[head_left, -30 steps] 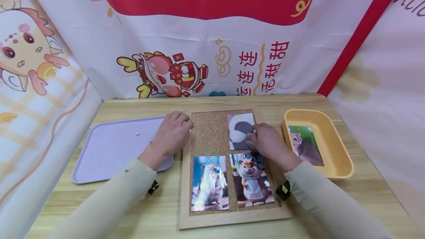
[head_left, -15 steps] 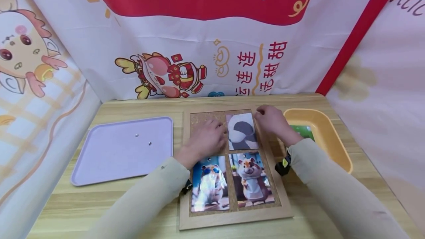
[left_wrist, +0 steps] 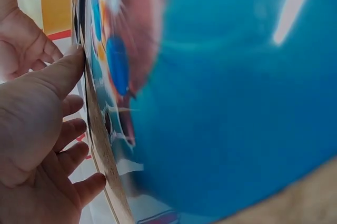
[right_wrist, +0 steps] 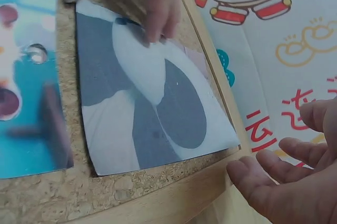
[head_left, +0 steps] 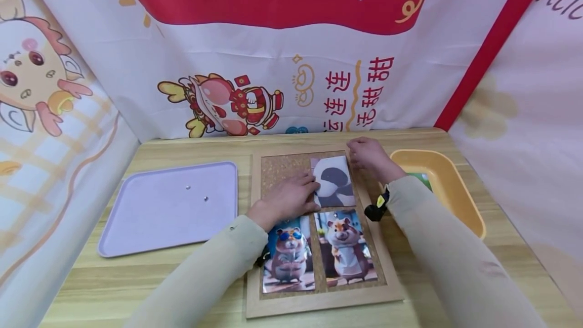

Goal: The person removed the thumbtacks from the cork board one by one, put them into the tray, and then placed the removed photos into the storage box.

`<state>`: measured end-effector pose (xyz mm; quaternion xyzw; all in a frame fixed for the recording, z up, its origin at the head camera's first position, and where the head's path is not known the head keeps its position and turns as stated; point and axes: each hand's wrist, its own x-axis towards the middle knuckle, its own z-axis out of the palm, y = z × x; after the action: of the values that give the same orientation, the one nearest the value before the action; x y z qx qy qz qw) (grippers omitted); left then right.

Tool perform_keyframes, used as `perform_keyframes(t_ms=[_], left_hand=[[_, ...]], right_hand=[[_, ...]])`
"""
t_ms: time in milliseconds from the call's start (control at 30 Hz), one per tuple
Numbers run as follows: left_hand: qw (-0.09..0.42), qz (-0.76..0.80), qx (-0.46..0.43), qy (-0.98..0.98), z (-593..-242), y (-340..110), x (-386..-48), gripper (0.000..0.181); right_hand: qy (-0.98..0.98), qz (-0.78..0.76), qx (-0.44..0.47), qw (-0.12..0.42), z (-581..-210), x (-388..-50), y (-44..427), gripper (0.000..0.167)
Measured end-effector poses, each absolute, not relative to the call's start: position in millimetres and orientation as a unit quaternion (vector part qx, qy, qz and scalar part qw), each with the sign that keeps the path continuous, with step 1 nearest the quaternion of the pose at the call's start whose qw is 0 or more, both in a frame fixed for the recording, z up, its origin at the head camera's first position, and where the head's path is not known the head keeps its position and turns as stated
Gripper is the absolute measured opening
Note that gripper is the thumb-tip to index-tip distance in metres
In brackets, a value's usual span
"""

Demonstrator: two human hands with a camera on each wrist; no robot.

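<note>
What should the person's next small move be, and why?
Probably the left hand should take a stud from the lavender tray to fix the grey-and-white card it touches: that card shows no stud, whereas the apron-wearing hamster's card has one near its top edge.

Red characters "连连" and "甜甜" are printed on the white back cloth. The right cloth shows dark letters, "ntic".

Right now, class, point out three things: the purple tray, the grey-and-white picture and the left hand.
Purple tray (head_left: 155,219): head view, bare flat bottom.
Grey-and-white picture (right_wrist: 143,93): right wrist view, middle of the printed face.
Left hand (head_left: 287,197): head view, back of the hand.
</note>
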<state>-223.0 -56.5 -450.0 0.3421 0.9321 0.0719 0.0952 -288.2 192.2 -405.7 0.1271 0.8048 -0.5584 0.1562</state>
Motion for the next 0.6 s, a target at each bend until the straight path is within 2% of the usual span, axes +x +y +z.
perform_keyframes(t_ms=[233, 433, 600], left_hand=[[0.096, 0.086, 0.366, 0.922, -451.7, -59.1, -222.8, 0.064], [0.087, 0.089, 0.370, 0.921, -452.7, -59.5, -222.6, 0.063], [0.088, 0.088, 0.369, 0.921, -451.4, -60.4, -222.7, 0.064]], right_hand=[[0.769, -0.598, 0.135, 0.181, -412.3, -293.1, 193.5, 0.058], [0.760, -0.599, 0.139, 0.208, -417.5, -292.8, 200.3, 0.068], [0.754, -0.604, 0.107, 0.237, -423.2, -288.4, 208.7, 0.069]])
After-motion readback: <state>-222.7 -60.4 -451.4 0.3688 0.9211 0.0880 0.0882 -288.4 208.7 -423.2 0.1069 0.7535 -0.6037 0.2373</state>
